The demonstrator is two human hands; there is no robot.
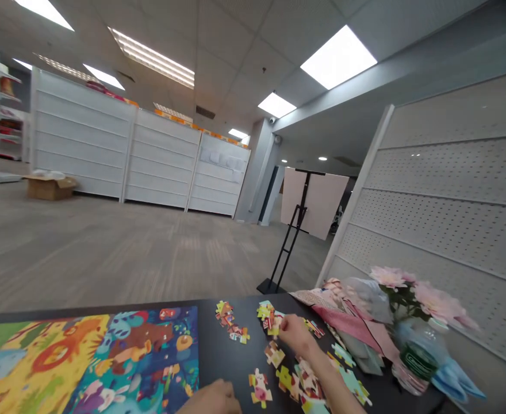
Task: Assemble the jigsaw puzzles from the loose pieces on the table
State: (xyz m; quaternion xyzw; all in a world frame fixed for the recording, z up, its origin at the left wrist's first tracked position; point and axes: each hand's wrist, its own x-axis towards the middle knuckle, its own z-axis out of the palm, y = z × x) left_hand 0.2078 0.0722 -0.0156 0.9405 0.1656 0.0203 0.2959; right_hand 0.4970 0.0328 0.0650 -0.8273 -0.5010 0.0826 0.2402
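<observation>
My right hand (296,335) reaches over a small cluster of jigsaw puzzle pieces (267,310), its fingers pinched at the edge of a puzzle piece (273,330). My left hand (213,398) rests low at the bottom edge of the view, beside the colourful animal picture puzzle (149,351); its fingertips are hidden. Between the hands lies a loose piece with a cow's face (260,388). A brown and yellow piece (274,354) is just below my right hand. More loose pieces lie around and partly under my right forearm.
Joined pieces (232,323) curve along the black table (218,368). To the right stand a plastic bottle (419,359), pink flowers (429,299) and folded cloths (356,328). Beyond are a black easel stand (290,241), white shelving panels (162,158) and a cardboard box (50,188).
</observation>
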